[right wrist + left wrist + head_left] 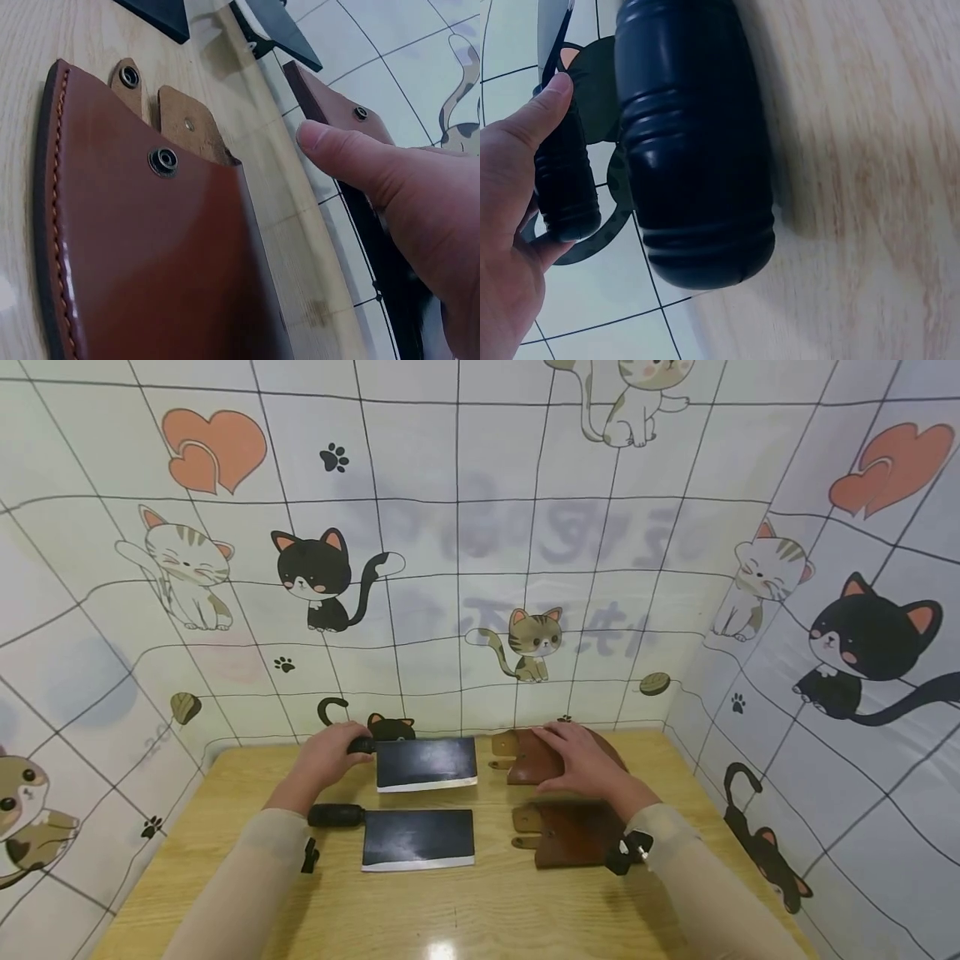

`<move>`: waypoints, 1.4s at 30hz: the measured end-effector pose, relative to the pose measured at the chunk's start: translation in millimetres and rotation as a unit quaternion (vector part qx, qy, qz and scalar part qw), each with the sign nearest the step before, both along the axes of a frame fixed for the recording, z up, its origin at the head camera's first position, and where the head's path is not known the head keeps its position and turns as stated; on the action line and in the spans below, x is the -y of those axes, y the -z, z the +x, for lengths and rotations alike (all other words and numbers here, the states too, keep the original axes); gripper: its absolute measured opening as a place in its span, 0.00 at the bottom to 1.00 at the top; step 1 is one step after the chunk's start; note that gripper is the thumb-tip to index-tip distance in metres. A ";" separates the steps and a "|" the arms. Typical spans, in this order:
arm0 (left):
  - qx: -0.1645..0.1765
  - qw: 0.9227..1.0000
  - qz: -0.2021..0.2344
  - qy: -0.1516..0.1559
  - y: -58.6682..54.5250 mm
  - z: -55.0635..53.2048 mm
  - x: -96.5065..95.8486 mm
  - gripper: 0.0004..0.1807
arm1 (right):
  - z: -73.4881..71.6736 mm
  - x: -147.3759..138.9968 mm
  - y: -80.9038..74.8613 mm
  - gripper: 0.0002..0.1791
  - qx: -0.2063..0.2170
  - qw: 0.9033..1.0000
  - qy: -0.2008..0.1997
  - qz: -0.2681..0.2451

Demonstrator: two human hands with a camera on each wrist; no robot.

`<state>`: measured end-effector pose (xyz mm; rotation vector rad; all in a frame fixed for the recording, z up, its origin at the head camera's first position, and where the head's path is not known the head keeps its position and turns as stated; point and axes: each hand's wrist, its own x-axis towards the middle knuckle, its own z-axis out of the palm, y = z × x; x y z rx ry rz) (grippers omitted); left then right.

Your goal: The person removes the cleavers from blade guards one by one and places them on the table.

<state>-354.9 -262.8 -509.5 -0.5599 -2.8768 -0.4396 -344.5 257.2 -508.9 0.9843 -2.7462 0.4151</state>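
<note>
My left hand (326, 758) grips the black ribbed handle of the farther cleaver (426, 762), and in the left wrist view its thumb lies along that handle (566, 176). The dark blade with a bright edge points right, close over the table. Nearer to me lies a second cleaver (418, 837), its thick handle (697, 150) large in the left wrist view. On the right, my right hand (588, 767) holds the farther brown leather sheath (534, 762), thumb on its near side. A matching sheath (150, 255) with stitched edge, snap studs and strap tabs lies below that wrist.
The light wooden table (457, 914) carries both cleavers and sheaths. A white cat-print cloth (457, 552) with grid lines rises behind the table and along both sides. Small black devices (628, 852) are strapped at both wrists.
</note>
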 end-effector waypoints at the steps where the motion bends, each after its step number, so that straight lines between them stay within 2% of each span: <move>1: 0.000 1.000 -0.002 0.001 0.5 -0.8 -0.2 0.21 | -0.8 -1.2 1.1 0.62 0.003 1.000 0.003 0.001; 6: 0.006 1.000 -0.006 0.005 1.4 -3.1 -1.4 0.20 | -4.1 -7.5 5.1 0.61 0.022 0.999 0.024 0.010; 12: 0.009 1.000 -0.010 0.014 3.0 -5.7 -1.4 0.18 | -7.6 -11.8 9.2 0.60 0.052 0.998 0.028 0.017; 16: 0.010 1.000 -0.008 0.016 7.8 -7.7 -0.8 0.18 | -10.6 -14.9 14.3 0.60 0.073 0.997 0.031 0.017; 23: 0.019 1.000 0.000 0.018 9.2 -8.0 -1.9 0.18 | -16.6 -18.2 18.3 0.61 0.108 0.994 0.025 0.023; 29: 0.042 0.999 -0.009 0.006 7.8 -9.0 -4.8 0.19 | -20.5 -16.3 16.2 0.60 0.123 0.992 0.015 0.023; 37: 0.061 0.998 -0.030 0.006 22.8 -18.9 0.5 0.20 | -25.5 -14.7 23.7 0.61 0.140 0.990 0.010 0.035; 42: 0.061 0.998 -0.024 0.004 30.3 -19.7 -0.8 0.21 | -27.2 -16.6 27.6 0.60 0.160 0.986 0.011 0.041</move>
